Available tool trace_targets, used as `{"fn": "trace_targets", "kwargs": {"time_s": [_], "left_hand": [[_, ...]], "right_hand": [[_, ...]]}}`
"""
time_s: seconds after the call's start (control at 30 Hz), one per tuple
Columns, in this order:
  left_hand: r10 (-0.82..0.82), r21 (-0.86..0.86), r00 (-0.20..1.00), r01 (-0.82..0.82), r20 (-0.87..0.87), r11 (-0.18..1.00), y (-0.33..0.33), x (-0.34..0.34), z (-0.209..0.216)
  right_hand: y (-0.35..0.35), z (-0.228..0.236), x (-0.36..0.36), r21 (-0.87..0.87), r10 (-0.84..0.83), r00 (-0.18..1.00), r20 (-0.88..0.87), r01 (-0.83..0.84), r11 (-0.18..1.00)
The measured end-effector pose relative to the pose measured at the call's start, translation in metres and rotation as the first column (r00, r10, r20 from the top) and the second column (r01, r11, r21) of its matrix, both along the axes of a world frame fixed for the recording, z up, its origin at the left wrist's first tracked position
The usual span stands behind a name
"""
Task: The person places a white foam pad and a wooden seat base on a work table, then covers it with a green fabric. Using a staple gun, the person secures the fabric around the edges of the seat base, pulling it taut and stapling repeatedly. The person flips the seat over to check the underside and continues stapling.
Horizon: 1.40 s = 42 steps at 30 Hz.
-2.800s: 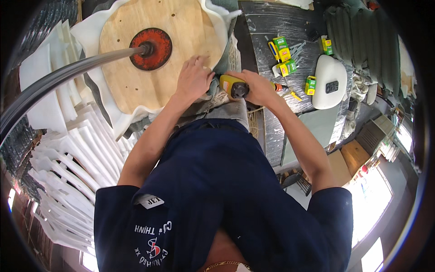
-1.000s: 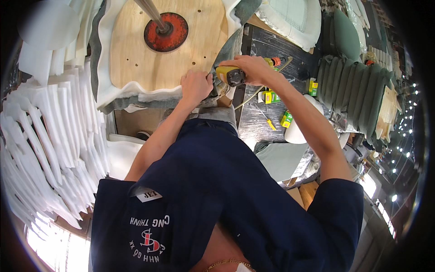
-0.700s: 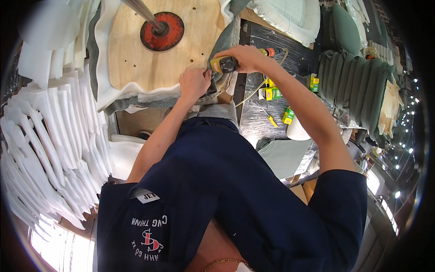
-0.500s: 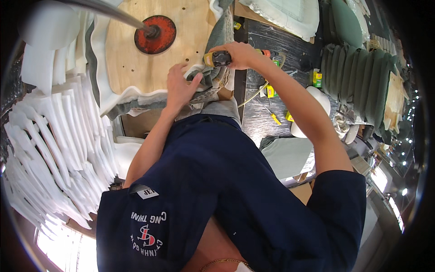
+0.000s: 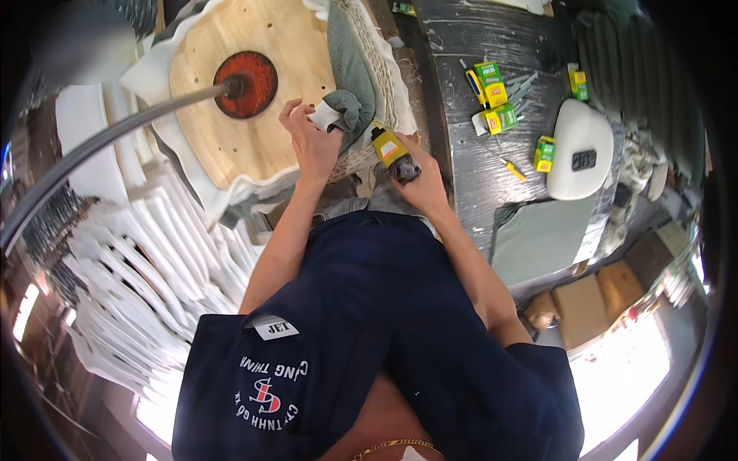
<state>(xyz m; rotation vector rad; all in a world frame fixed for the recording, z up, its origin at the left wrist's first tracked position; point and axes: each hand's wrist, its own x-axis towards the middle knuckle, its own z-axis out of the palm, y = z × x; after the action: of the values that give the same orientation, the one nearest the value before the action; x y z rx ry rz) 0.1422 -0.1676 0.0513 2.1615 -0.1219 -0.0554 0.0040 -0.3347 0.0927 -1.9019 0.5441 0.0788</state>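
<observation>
We're looking straight down over our own dark blue shirt, and both hands are up at the near edge of the round plywood seat base [image 5: 254, 115], which lies underside up on its stand with a red disc [image 5: 246, 74] and a grey pole [image 5: 115, 132] at its middle. Our left hand [image 5: 311, 142] has its grip closed on the grey-green fabric [image 5: 350, 84], pinching a fold of it and pressing it down where it wraps over the white foam padding [image 5: 165, 58] onto the wood. Our right hand [image 5: 419, 173] is wrapped tightly around the yellow and black staple gun [image 5: 392, 150], so that grip is full. Here's the relation that matters: the gun sits just to the right of the pinched fold and slightly nearer to us, its long axis running on a slant from our right palm up and left toward the fabric edge, nose end pointing at the spot beside the left fingers. We'd judge the right hand is the one nearer the seam along the woven edging [image 5: 373, 61], while the left holds the cloth taut just beside it; the two hands are near each other but not touching. Off to the right, on the dark counter [image 5: 461, 192], lie small yellow and green boxes [image 5: 496, 96], a white cushion [image 5: 580, 150] and a grey-green panel [image 5: 542, 238], well apart from the work.
</observation>
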Motion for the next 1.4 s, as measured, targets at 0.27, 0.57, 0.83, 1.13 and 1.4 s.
{"fn": "trace_targets", "kwargs": {"time_s": [0.27, 0.57, 0.83, 1.13, 1.4], "left_hand": [[-0.723, 0.428, 0.66, 0.603, 0.205, 0.673, 0.011, 0.057, 0.015], [-0.888, 0.431, 0.308, 0.788, 0.342, 0.439, -0.005, 0.114, 0.008], [-0.914, 0.355, 0.274, 0.857, 0.298, 0.373, -0.013, 0.129, -0.008], [-0.915, 0.36, 0.216, 0.869, 0.341, 0.339, -0.041, 0.158, -0.011], [-0.91, 0.345, 0.055, 0.915, 0.411, 0.211, -0.082, 0.17, -0.016]], "right_hand": [[0.029, 0.009, 0.004, -0.141, -0.14, 0.987, -0.079, 0.128, 0.982], [0.06, 0.018, 0.019, -0.115, -0.285, 0.958, 0.004, 0.284, 0.952], [0.058, 0.034, 0.062, -0.216, -0.254, 0.944, -0.212, 0.208, 0.954], [0.052, 0.023, 0.057, -0.045, -0.302, 0.952, -0.051, 0.3, 0.953], [0.054, 0.027, 0.079, 0.008, -0.384, 0.892, -0.237, 0.398, 0.918]]}}
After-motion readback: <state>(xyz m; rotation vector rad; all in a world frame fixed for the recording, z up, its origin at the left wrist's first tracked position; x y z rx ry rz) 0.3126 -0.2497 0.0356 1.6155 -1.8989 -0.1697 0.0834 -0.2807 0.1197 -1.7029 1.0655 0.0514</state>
